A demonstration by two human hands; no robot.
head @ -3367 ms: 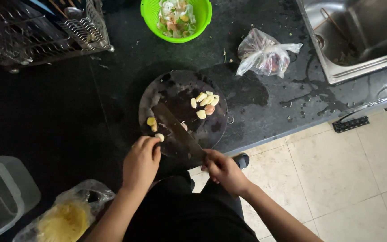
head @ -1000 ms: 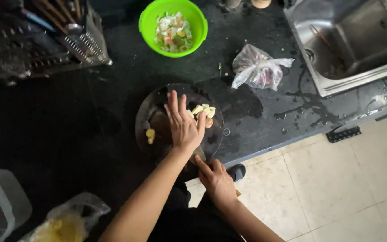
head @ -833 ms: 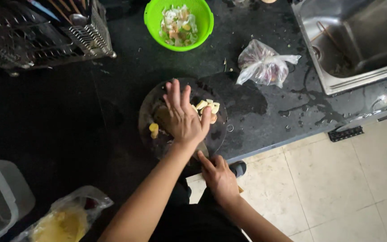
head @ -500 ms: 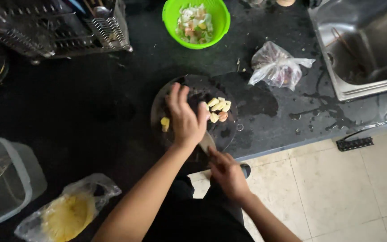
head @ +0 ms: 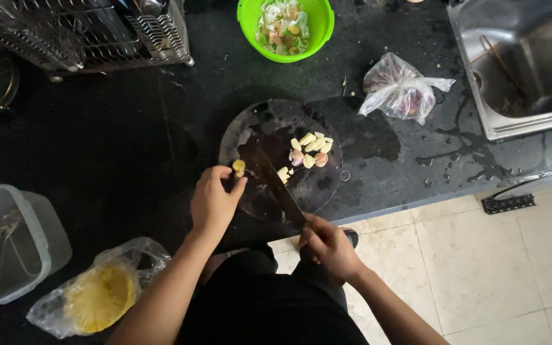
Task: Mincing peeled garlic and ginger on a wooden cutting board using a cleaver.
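A round dark cutting board (head: 269,121) lies on the black counter, with several pale garlic pieces (head: 308,152) on its right half. My left hand (head: 213,201) pinches a small yellowish piece (head: 239,167) at the board's left edge. My right hand (head: 328,246) grips the handle of a large knife (head: 276,185). Its blade lies flat across the board, pointing up and left, between the held piece and the garlic pile.
A green bowl of peels (head: 285,25) stands at the back. A clear plastic bag (head: 400,89) lies right of the board, beside a steel sink (head: 525,64). A wire dish rack (head: 84,32) sits back left. A clear plastic container (head: 7,243) and a bag with yellow contents (head: 97,294) are at lower left.
My left hand has drawn back from flat on the middle of the board to its left edge and now pinches a small yellowish piece. The knife blade lies uncovered.
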